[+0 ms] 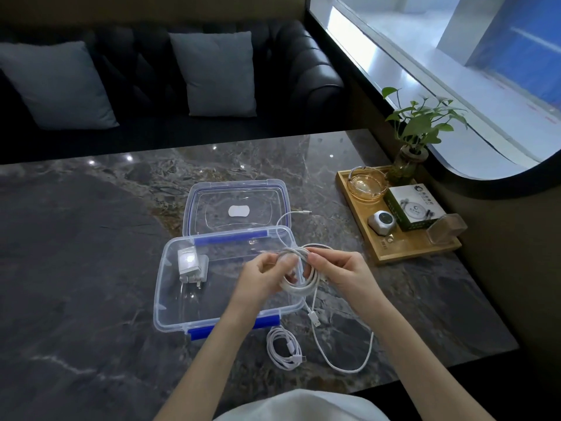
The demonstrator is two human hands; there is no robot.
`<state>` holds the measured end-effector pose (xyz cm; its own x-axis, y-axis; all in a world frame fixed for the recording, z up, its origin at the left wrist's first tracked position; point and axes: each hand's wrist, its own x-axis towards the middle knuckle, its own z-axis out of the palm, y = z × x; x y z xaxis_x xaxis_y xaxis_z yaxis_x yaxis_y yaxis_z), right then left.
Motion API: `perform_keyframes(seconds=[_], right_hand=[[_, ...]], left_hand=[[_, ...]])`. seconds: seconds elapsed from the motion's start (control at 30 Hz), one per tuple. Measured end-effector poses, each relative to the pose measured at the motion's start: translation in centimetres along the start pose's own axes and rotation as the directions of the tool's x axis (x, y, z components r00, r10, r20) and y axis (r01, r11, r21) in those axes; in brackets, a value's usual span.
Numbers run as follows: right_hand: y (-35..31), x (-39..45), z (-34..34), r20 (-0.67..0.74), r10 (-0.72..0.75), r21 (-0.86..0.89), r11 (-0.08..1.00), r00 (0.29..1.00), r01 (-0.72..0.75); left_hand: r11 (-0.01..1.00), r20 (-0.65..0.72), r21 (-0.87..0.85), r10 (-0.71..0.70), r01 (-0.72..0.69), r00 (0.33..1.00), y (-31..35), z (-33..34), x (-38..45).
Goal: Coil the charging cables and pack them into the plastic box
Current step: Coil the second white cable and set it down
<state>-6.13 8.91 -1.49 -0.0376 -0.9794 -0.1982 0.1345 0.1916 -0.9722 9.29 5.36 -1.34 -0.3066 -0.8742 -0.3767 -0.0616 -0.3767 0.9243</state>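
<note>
A clear plastic box (pixel 170 299) with blue clips stands open on the marble table, its lid (pixel 212 192) lying just behind it. Inside the box at the left sits a white charger plug (pixel 191 264). Over the box's right edge my left hand (pixel 261 278) and my right hand (pixel 343 268) both hold a partly wound white cable (pixel 300 284). One loose end (pixel 314 319) hangs down and loops over the table; the other end (pixel 303 213) runs up past the lid. A second white cable (pixel 283 349) lies coiled on the table near the box's front right corner.
A wooden tray (pixel 416 247) at the right carries a glass ashtray (pixel 365 185), a green-and-white carton (pixel 414 208), a small white device (pixel 382 221) and a potted plant (pixel 408 159). A dark sofa with grey cushions (pixel 218 74) stands behind the table. The table's front edge is close to my body.
</note>
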Motion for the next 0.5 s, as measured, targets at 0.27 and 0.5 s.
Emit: perform_keyframes(seconds=[0.27, 0.5], right_hand=[[0.7, 0.5, 0.0, -0.103, -0.051, -0.069, 0.997, 0.993, 0.044], [1.1, 0.6, -0.4, -0.148, -0.067, -0.077, 0.995, 0.987, 0.057]], left_hand=[[0.998, -0.026, 0.018, 0.059, -0.059, 0.998, -0.1, 0.4, -0.1], [0.947, -0.111, 0.279, 0.197, -0.159, 0.974, -0.2, -0.5, -0.3]])
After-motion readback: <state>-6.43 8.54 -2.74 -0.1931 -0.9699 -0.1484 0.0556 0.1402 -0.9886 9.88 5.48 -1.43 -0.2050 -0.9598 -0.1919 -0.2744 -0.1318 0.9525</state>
